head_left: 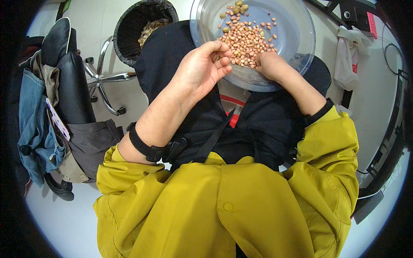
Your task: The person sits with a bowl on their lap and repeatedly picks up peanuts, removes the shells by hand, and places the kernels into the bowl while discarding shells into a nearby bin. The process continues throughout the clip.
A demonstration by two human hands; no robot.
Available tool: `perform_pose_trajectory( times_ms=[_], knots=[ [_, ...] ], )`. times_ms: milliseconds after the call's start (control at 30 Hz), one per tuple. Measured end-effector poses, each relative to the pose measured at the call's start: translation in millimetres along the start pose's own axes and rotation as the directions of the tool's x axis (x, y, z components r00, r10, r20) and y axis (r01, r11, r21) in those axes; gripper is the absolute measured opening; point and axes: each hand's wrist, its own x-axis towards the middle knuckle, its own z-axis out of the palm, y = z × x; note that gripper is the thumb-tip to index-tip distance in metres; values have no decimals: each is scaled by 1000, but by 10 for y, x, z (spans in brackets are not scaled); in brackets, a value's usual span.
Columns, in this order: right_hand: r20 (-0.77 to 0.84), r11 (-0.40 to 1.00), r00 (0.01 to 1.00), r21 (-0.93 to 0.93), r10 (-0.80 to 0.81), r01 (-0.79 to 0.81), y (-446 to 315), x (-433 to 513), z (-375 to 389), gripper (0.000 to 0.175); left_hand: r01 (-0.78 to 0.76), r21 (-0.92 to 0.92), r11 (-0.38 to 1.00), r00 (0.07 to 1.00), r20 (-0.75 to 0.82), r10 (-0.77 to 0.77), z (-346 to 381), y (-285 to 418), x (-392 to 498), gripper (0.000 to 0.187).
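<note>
A clear plastic basin (306,45) rests across my knees, with a heap of pinkish shelled peanuts (243,40) in it. Several larger olive-brown, rounded pieces (238,9) lie among them, mostly at the far side. My left hand (206,66) is over the basin's near left rim, palm turned to the right, its fingers curled towards the thumb. Whether something is pinched there cannot be made out. At the near right edge of the heap, my right hand (271,66) reaches down to the peanuts, and its fingertips are hidden.
Left of my knees stands a bin (127,38) with a black liner and pale husks or shells (153,29) inside. Farther left are a chrome chair base (100,77) and a chair hung with clothes (32,113). A white plastic bag (347,64) hangs on the right.
</note>
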Motion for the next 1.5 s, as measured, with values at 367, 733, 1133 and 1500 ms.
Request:
perform_pose_trajectory(
  times_ms=[367,733,1133,1500],
  knots=[
    [117,30,990,993,-82,-114,-340,-486,-753,15,-451,811,372,836,239,495,234,-35,-217,14],
    [-78,-193,991,980,-105,56,-658,-924,-890,22,-622,761,-184,537,586,607,413,-111,-309,23],
    [-105,-353,991,933,-89,67,-799,-1036,-836,21,-602,753,-264,534,626,568,463,-108,-425,17],
    [-93,-207,996,974,-16,88,-844,-1049,-835,22,-654,696,-296,443,670,596,382,-146,-352,13]
  ],
)
